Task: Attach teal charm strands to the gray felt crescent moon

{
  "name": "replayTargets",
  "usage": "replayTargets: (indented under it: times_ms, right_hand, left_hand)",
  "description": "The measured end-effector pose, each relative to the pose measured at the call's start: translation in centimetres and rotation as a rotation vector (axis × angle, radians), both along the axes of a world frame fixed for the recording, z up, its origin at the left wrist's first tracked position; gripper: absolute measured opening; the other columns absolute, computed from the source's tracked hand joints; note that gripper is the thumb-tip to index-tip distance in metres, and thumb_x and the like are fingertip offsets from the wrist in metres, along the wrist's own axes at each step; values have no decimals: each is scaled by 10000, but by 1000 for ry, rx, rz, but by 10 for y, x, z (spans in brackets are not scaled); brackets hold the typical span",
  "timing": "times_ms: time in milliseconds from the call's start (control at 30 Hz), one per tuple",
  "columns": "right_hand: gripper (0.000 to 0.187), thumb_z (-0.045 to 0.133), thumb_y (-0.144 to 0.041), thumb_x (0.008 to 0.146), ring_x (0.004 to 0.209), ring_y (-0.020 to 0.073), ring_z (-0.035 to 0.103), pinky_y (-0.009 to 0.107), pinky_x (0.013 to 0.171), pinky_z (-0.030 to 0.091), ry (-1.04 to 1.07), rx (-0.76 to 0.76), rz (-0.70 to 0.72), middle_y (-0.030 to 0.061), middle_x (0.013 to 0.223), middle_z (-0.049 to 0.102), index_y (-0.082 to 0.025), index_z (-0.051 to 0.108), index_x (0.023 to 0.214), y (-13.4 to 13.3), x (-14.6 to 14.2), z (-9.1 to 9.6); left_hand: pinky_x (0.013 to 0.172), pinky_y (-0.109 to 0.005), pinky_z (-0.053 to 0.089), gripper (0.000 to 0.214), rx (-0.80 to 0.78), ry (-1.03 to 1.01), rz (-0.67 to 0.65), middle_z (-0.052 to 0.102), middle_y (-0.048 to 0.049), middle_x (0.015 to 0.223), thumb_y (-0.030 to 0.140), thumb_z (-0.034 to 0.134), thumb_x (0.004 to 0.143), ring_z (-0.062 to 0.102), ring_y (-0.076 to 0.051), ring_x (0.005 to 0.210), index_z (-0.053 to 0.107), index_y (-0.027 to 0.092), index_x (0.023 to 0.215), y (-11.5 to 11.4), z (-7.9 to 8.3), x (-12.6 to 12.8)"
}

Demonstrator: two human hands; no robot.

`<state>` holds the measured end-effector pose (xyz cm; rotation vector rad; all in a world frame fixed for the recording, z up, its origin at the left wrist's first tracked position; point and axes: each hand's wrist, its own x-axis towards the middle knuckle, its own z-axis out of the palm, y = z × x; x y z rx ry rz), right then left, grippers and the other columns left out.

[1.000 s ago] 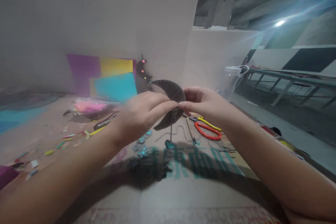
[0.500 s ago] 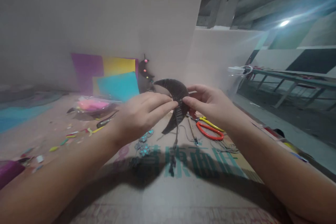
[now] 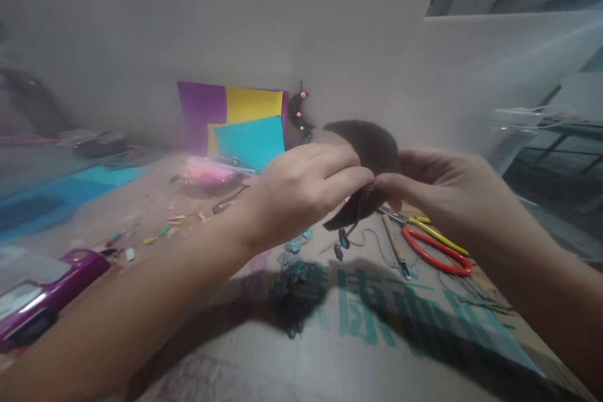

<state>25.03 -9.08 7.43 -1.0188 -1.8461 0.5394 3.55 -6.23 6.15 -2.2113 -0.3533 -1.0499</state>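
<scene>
A dark crescent moon shape (image 3: 377,141), wrapped with thread in its middle, is held up above the table between both hands. My left hand (image 3: 311,179) pinches its inner edge, fingers pressed together. From the other side my right hand (image 3: 433,179) grips the outer curve, its thumb in front near the left fingertips. A cord with small dark pieces (image 3: 343,242) dangles below the crescent. Teal-and-grey beaded flowers (image 3: 294,264) lie on the table beneath my left hand. Scissors (image 3: 436,248) with red and yellow handles and a wooden-handled tool (image 3: 394,242) rest below my right hand.
Coloured sheets (image 3: 249,138) lean on the white partition (image 3: 353,31) beside another crescent with pink balls (image 3: 298,112). A bag of pink material (image 3: 210,171), scattered scraps (image 3: 164,229) and a purple device (image 3: 70,282) lie on the left. Loose cord (image 3: 377,239) lies near the scissors.
The view has turned left, so everything sits further right in the picture. Both hands still hold the crescent, and its hanging cord now shows higher up, near the lower tip.
</scene>
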Motion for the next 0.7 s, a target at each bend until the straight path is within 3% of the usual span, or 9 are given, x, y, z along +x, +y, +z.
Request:
replayTargets:
  times_ms: [133,267,400,533,700]
  right_hand:
    - [185,730,-297,856,489,110,517,259,467,419,215,-62,6,-15,671,675,-268,718,1038,7,-6,-10]
    - [188,660,-235,889,536,98,477,247,501,411,132,-73,29,-10,704,655,-232,751,1054,4,-8,-14]
    - [284,652,-238,885,621,103,465,244,550,411,66,-85,72,3,796,643,-210,725,1158,-1,-6,-10]
    - [376,603,-302,927,589,100,451,245,518,382,86,-135,114,-8,751,587,-201,646,1286,-3,-5,-11]
    - [322,658,-241,869,538,85,452,237,496,375,104,-177,121,-39,674,549,-170,665,1183,-3,-8,-11]
  left_hand:
    - [756,-332,563,258,-47,22,41,741,-79,977,162,436,1020,689,-191,892,693,173,1005,1,1,0]
    - [737,-333,542,229,-53,61,60,733,-91,939,126,477,994,680,-205,873,706,135,986,2,3,1]
    - [716,-347,522,247,80,80,98,720,-100,934,121,463,996,660,-207,830,704,124,947,-1,5,1]
    - [720,-352,511,236,195,93,70,715,-92,938,143,470,1000,647,-209,833,697,131,933,-3,6,2]
    - [712,-344,501,152,230,43,20,718,-83,952,115,533,964,635,-205,813,684,121,968,-1,6,0]
